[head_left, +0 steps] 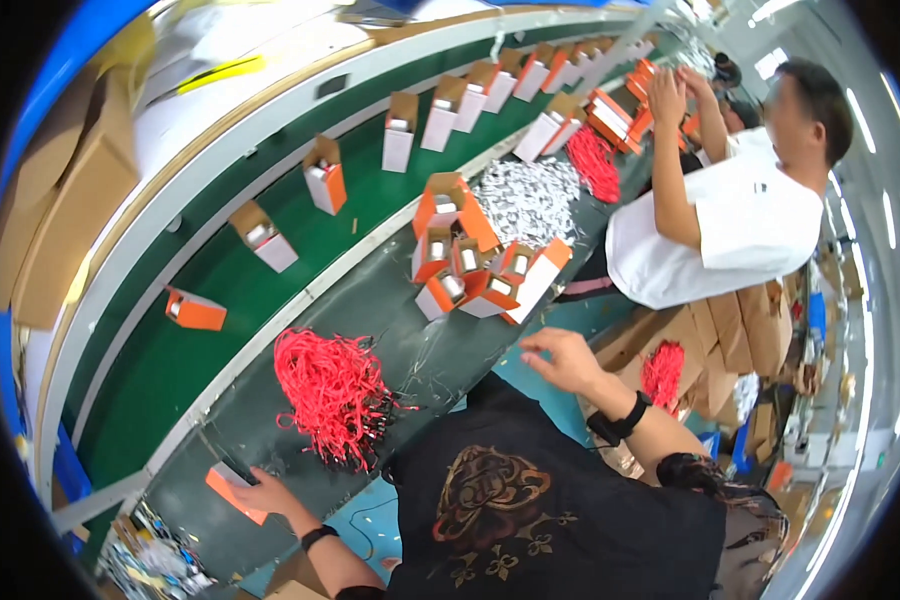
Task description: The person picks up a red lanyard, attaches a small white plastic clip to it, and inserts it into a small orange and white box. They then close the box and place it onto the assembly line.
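At the lower left my left hand (262,493) is closed on a small orange and white carton (235,492) at the dark work table. My right hand (567,360) is raised off the table's near edge, its fingers loosely bent and apart, with nothing seen in them. Between my hands lies a big heap of red cords with black ends (335,392). Beyond my right hand stands a cluster of open orange and white boxes (467,262) with white items inside. Behind them is a pile of small silvery-white packets (527,200).
A green conveyor belt (260,335) runs along the far side, carrying a row of open boxes (323,176). On the right a co-worker in a white shirt (715,235) raises both hands. Another red cord bundle (592,162) lies nearby. Loose small packets (155,560) fill the lower left corner.
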The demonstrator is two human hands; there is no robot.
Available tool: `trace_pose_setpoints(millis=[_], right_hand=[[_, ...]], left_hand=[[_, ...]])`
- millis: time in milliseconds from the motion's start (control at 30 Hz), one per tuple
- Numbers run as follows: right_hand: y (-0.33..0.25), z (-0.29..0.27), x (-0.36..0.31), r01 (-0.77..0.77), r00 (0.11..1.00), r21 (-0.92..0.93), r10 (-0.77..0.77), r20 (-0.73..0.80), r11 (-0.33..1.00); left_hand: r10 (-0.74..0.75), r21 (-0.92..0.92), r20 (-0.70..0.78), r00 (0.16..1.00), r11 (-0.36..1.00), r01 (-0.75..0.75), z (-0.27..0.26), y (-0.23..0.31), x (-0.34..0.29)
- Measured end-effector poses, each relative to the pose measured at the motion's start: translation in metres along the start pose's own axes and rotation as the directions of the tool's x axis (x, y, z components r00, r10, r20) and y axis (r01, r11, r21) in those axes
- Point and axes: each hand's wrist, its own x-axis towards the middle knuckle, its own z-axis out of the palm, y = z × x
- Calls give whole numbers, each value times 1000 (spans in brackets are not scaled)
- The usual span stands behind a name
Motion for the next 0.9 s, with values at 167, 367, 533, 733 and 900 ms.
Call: trace_pose_setpoints(millis=[167, 367, 533, 733, 900], right_hand=[[65, -10, 4, -145, 985, -18, 142, -101, 989], [118, -6, -6, -137, 987, -50, 141, 77, 989], [127, -15, -12, -110, 975, -11, 110, 193, 994], [153, -16, -18, -61, 994, 17, 59, 92, 998], [159, -10, -13, -115, 982, 1, 114, 148, 993]], left_hand=[[162, -578, 626, 763, 752, 315, -77, 122, -59], [393, -644, 451, 801, 765, -13, -40, 184, -93], [456, -413, 411, 789, 865, -285, -21, 184, -51], [466, -293, 667, 581, 882, -370, -31, 183, -27], [212, -479, 554, 805, 872, 100, -79, 212, -7]])
